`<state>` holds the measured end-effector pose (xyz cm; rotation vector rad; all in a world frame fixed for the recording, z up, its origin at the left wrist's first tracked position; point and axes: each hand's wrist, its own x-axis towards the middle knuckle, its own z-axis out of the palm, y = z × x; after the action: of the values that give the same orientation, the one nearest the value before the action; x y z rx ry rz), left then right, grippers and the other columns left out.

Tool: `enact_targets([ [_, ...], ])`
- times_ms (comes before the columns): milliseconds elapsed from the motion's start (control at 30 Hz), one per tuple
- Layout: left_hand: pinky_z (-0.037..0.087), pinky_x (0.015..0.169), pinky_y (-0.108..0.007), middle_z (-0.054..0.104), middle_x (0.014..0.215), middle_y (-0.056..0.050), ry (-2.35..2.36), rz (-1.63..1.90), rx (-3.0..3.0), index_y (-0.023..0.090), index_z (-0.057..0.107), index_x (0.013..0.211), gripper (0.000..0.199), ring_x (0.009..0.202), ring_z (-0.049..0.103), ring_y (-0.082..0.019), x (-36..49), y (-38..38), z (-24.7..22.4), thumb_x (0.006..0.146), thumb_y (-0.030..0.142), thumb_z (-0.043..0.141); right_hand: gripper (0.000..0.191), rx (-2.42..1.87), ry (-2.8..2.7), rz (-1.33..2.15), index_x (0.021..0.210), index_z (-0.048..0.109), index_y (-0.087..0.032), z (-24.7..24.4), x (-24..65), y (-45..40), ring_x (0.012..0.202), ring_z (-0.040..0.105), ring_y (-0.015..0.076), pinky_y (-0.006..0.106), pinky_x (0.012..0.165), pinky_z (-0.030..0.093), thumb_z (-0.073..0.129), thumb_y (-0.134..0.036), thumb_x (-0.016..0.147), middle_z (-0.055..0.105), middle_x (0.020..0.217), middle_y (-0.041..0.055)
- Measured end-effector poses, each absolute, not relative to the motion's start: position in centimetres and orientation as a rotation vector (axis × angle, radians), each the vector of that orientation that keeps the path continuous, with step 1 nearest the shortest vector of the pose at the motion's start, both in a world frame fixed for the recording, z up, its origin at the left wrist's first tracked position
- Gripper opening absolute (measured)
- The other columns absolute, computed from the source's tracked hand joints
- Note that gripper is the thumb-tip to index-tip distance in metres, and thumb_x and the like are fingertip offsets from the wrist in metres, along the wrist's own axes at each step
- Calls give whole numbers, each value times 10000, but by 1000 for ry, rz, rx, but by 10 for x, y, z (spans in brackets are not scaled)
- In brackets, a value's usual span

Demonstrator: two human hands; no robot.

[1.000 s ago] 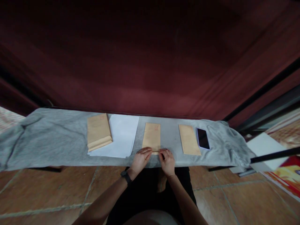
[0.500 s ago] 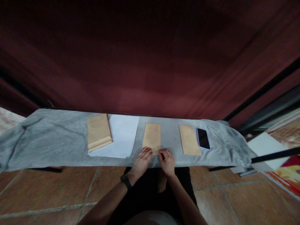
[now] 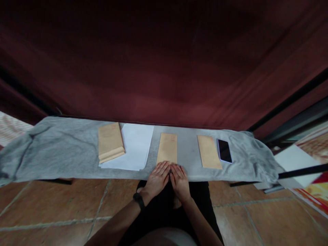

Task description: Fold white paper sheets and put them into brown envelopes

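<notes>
A brown paper envelope (image 3: pixel 167 147) lies in front of me on the grey cloth, its near end covered by my hands. My left hand (image 3: pixel 159 176) rests flat on that near edge, fingers stretched out. Beside it, fingertips almost meeting, my right hand (image 3: pixel 179 179) lies flat on the same edge with its fingers extended. A second envelope (image 3: pixel 209 152) lies apart on the right. To the left is a stack of envelopes (image 3: pixel 110 140), partly on top of white paper sheets (image 3: pixel 137 145).
A phone (image 3: pixel 224 151) with a dark screen lies right of the second envelope. The grey cloth (image 3: pixel 69 147) covers the narrow table. A dark red panel (image 3: pixel 164 82) rises behind it. Black metal bars (image 3: pixel 302 171) and a white board (image 3: pixel 297 160) stand at the right.
Both hands have gone from curled fingers at the envelope's near edge to flat, outstretched fingers, and have come closer together. The whole view has shifted slightly.
</notes>
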<state>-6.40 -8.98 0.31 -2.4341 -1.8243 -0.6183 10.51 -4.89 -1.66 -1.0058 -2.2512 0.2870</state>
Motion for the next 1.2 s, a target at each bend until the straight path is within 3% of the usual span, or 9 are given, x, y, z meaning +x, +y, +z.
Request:
enact_targets([
  [567,376,1179,-444,519,1483,-134,-2011,-573,-2284,118,512,1411,457,1410,446,-228,-51,-83,-1,1030,300,336,425,-1071,-2279,142,1420,538,-174,-18,120,-45,1356,504,231,468,1179,311,412,-200,1016,592,1422,93],
  [733,301,1215,-418,440,1551,-86,-1965,-533,-2403,156,442,1473,496,1455,372,-193,-38,-52,1,1040,320,266,455,-1082,-2270,104,1416,542,-164,-20,119,-46,1346,506,226,455,1161,333,384,-142,990,625,1383,94],
  [933,196,1246,-439,332,1606,-108,-2040,-398,-2429,113,337,1532,583,1509,248,-210,-35,0,-4,1028,396,264,403,-1062,-2265,101,1341,610,-174,-16,118,-47,1327,522,241,467,1155,340,401,-149,998,661,1329,98],
  [1200,63,1245,-545,269,1634,-88,-2207,-344,-2373,155,321,1546,599,1537,144,-231,-36,58,0,1023,432,224,443,-1097,-2275,137,1454,489,-201,-17,118,-45,1340,508,229,464,1143,354,415,-197,1017,595,1421,73],
])
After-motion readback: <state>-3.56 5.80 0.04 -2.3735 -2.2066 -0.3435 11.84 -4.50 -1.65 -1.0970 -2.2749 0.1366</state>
